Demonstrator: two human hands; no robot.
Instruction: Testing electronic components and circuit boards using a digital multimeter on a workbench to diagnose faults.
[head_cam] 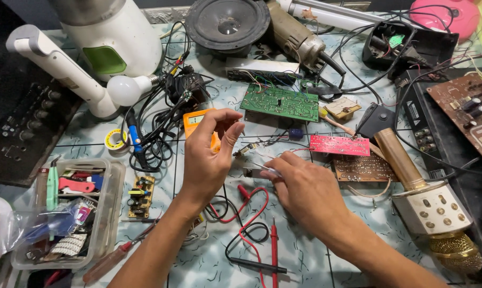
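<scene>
Nearest, red and black multimeter probes (273, 250) lay loose on the surface. Just beyond, the right hand (305, 186) pinched a small metal component (266, 169) in nearly closed fingers, likely to steady it. The left hand (209, 154), fingers half curled and holding nothing, hovered before the orange multimeter (195, 121); farther off lay a green circuit board (280, 102).

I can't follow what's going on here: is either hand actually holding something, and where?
The right hand pinches a thin silvery tool near its rear end. The left hand seems empty, fingers curled above the orange multimeter.
</scene>
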